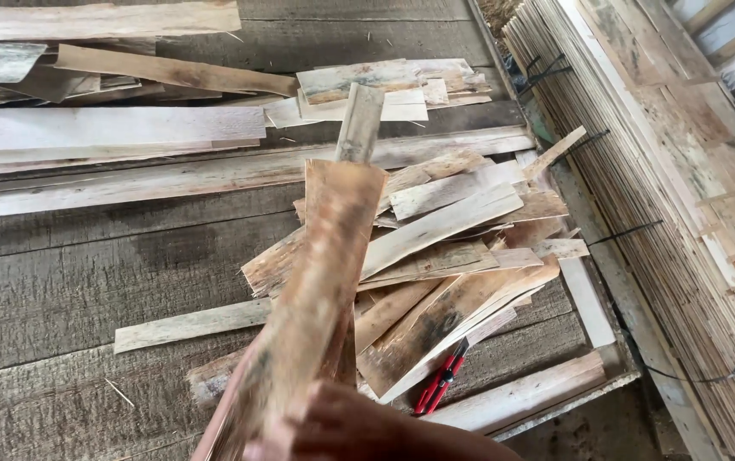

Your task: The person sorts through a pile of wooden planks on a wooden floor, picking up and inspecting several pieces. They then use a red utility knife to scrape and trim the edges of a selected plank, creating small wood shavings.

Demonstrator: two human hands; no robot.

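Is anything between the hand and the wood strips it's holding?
Nothing visible is. The hand at the bottom edge grips the bundle of wood strips directly, and the strips stick out over the loose pile of strips on the plank table.

A long, thin strip of wood (316,290) is brown with pale patches. It tilts up and away over a messy pile of wood strips (444,256). Its near end looks blurry.

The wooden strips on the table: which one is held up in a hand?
The long brown strip rising from the hand at the bottom edge; it is lifted above the loose pile, while the others lie flat.
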